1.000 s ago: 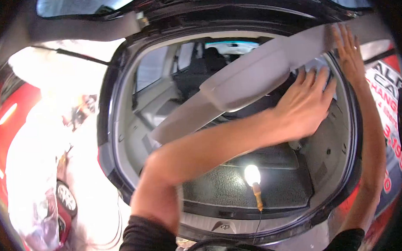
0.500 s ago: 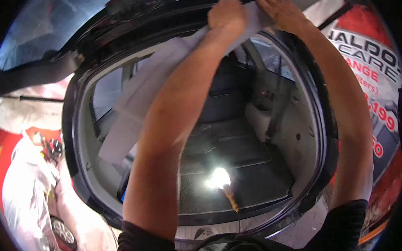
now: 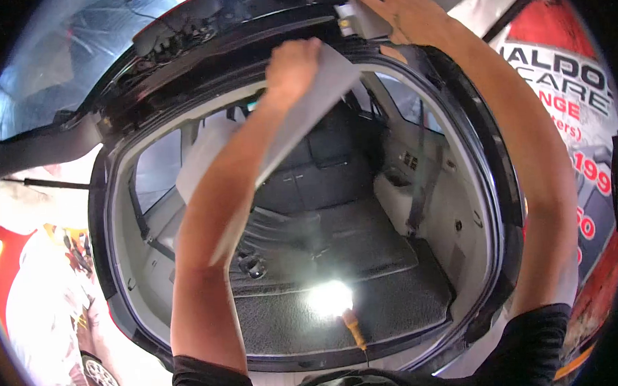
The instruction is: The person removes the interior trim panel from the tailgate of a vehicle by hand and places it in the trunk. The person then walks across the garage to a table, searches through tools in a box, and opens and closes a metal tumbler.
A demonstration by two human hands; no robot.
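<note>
High in the open rear of a car, my left hand is closed on the edge of a thin, stiff-looking grey panel. The panel slants down to the left, partly behind my forearm. My right hand is at the upper edge of the opening, its fingers stretched out over a grey trim piece by the raised tailgate. A small pale fitting with a yellow spot sits just left of that piece.
A lit work lamp with an orange handle lies on the dark cargo floor. Folded seats are further in. A lettered banner hangs at right; white sheeting and a wheel are at left.
My left hand has moved left and down with the grey panel, away from my right hand. My right hand has shifted slightly left. More of the cargo floor shows.
</note>
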